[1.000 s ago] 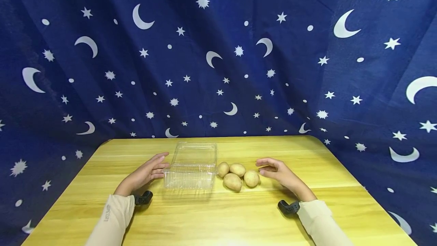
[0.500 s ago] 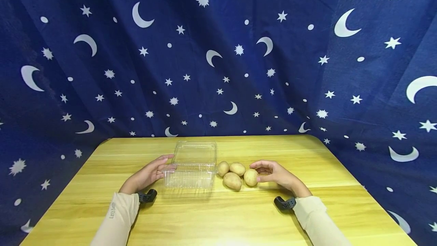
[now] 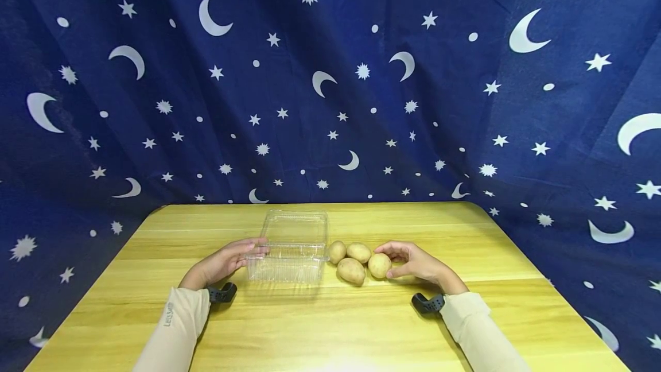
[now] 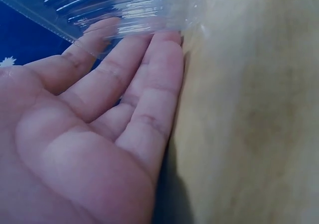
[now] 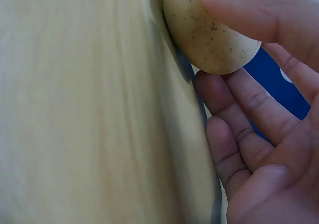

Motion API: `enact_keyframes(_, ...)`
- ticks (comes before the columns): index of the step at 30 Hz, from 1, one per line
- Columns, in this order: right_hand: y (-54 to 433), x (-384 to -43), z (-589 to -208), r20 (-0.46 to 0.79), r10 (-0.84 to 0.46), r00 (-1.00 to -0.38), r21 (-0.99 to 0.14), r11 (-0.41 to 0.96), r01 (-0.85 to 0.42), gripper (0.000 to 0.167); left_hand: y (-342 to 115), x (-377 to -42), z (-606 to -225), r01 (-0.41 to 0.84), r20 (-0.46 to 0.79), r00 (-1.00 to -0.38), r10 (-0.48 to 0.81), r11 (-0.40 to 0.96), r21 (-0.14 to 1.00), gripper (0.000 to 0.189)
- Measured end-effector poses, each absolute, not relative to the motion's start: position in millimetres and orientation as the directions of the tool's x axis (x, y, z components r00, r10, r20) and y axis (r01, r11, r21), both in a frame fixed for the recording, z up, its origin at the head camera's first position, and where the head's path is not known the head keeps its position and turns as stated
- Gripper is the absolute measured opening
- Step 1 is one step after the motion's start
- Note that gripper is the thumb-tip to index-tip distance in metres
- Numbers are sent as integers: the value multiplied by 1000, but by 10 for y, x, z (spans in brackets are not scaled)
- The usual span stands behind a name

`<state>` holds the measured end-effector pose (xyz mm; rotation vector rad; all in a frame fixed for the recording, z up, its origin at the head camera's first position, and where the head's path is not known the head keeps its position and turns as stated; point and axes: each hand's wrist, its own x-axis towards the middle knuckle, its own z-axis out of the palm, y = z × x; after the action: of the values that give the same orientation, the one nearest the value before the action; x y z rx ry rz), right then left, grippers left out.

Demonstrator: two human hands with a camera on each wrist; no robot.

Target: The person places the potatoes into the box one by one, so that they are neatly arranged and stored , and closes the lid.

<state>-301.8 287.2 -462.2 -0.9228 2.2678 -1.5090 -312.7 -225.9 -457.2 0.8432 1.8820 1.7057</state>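
A clear plastic clamshell box [image 3: 286,271] stands on the table with its lid [image 3: 295,225] folded back. My left hand [image 3: 227,258] is at its left side; in the left wrist view the straight fingers [image 4: 154,94] reach the ribbed plastic wall [image 4: 139,10]. To the box's right lies a group of several potatoes. My right hand [image 3: 419,263] holds the rightmost potato [image 3: 379,266], thumb on the near side and fingers behind. Close up in the right wrist view, that speckled potato [image 5: 209,35] sits between thumb and fingertips, low over the table.
The other potatoes lie close together: one next to the box [image 3: 337,252], one behind [image 3: 358,252] and a larger one in front [image 3: 351,272]. The wooden table [image 3: 310,326] reaches back to a blue curtain [image 3: 289,85] with moons and stars.
My right hand has moved left from beside the potatoes and its thumb and fingers have closed around the rightmost one. My left hand has moved right, up to the box's side.
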Motion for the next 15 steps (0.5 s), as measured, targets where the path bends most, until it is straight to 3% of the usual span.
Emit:
enact_keyframes(8,2855,-3000,-4621,138,-606,-784,-882,284,-375,48,-2295,-3145,-4576,88,90,-654,752,-42,995,65)
enact_keyframes(15,2864,-2991,-4607,144,-586,-797,-882,290,-372,46,-2278,-3114,-4544,61,75,-696,715,-44,997,68)
